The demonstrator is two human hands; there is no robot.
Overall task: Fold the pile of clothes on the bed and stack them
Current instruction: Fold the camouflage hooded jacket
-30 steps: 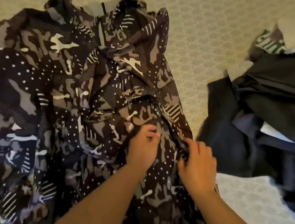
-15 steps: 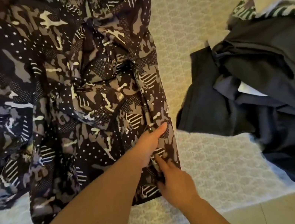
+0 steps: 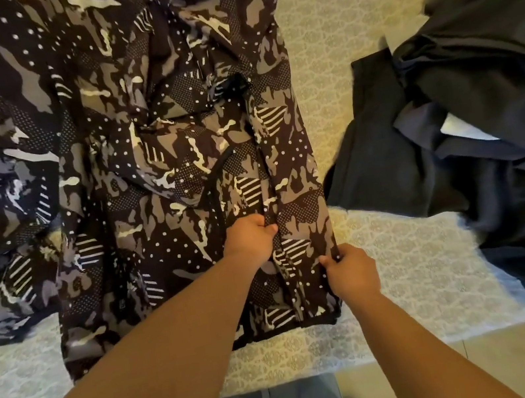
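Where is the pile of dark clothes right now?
In the head view, the dark clothes lie heaped on the bed at the right, beside the camouflage jacket.

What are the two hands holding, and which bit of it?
Both grip the camouflage jacket. The left hand pinches its front opening edge; the right hand pinches the right side edge near the hem.

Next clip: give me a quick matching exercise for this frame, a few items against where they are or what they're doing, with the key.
Items:
1. left hand
2. right hand
3. dark clothes pile
4. camo jacket

States:
A. heaped at the right of the bed
B. pinches the jacket's right edge near the hem
C. spread out on the bed
D. grips the jacket's front seam, higher up

Pairs: 1-D, 2-B, 3-A, 4-C
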